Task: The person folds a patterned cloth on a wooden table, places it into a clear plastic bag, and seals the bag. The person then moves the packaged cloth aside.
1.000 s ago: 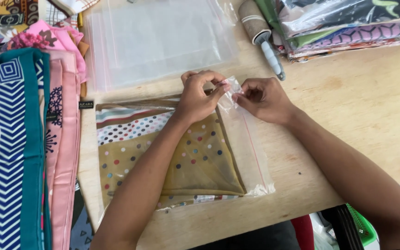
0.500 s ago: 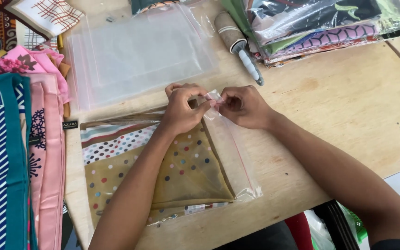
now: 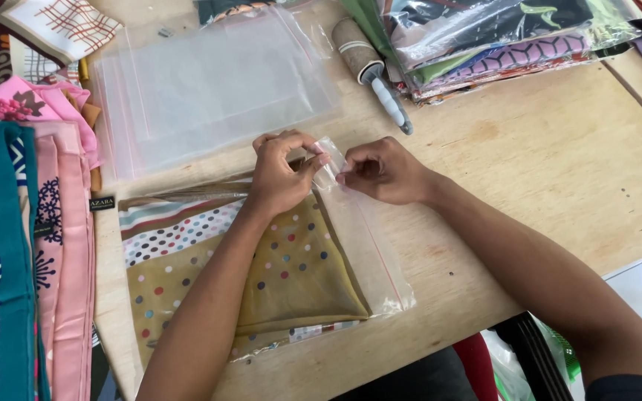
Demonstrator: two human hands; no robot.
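While the left hand (image 3: 280, 174) and right hand (image 3: 380, 169) both pinch the top corner of the clear zip bag (image 3: 369, 245) lying on the wooden table (image 3: 544, 171), uneven pulling could likely leave its seal gapped or crease the polka-dot scarf (image 3: 291, 267) inside.

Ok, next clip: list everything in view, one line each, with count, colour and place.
zip bag: one, clear with a red seal line, centre of table, its top corner pinched by both hands
dotted scarf: one, olive with coloured dots and striped border, folded inside the zip bag
empty bags: a stack, clear, behind the hands
lint roller: one, brownish roll with pale handle, top centre
packed scarves: a pile in clear bags, mixed colours, top right
loose scarves: several, teal, blue and pink, left edge
table: one, light wood
left hand: one, on the bag's top corner
right hand: one, pinching the same corner
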